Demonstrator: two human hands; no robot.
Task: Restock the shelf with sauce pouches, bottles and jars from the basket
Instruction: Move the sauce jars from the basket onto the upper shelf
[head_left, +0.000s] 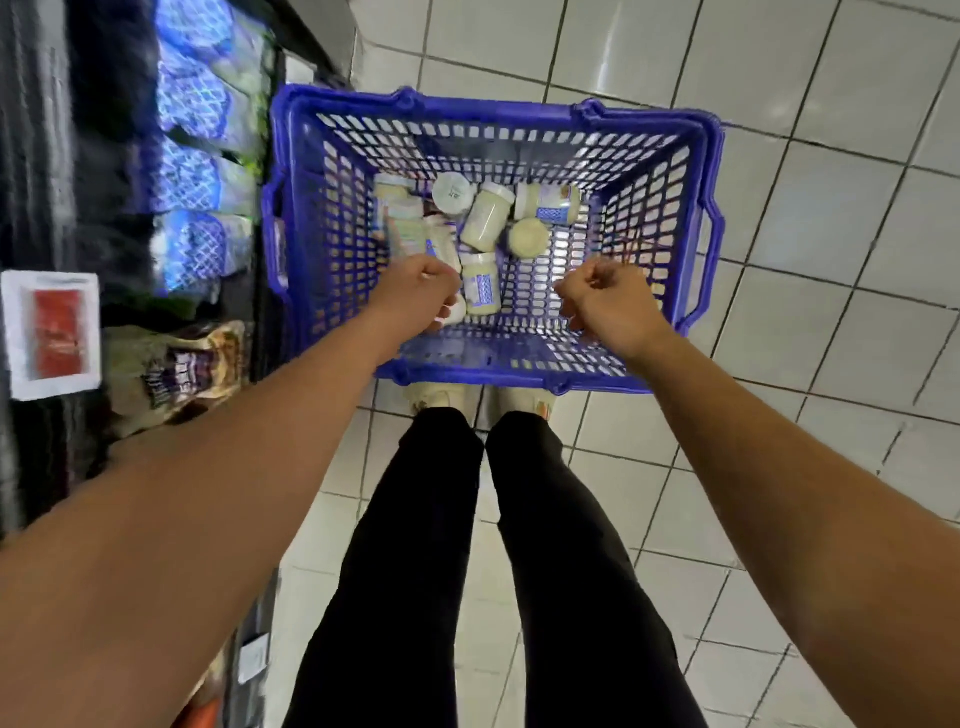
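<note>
**Jars left in the basket: take them by the body**

The shelf (47, 156) stands left of the basket (498, 111), and its blue-patterned pouches (192, 176) are already faced up in a row. A brown pouch (176, 374) sits on the shelf towards the basket's near end.

Your left hand (415, 296) is down inside the basket's near-left part. Its fingers are curled around the pale end of a small jar (456, 310). It looks like a grip, though the palm side is hidden.

The other sauce jars (485, 221) lie tumbled on their sides in the basket's left and middle, some touching. They look rigid, smooth and probably glass, so treat them as breakable and a bit slippery. Full of pale sauce, each should have some weight for its size. Wrap your fingers around the body below the lid rather than lifting by the lid alone.

Your right hand (610, 301) hangs over the basket's near-right part, its fingers folded into a fist with nothing in them.
</note>
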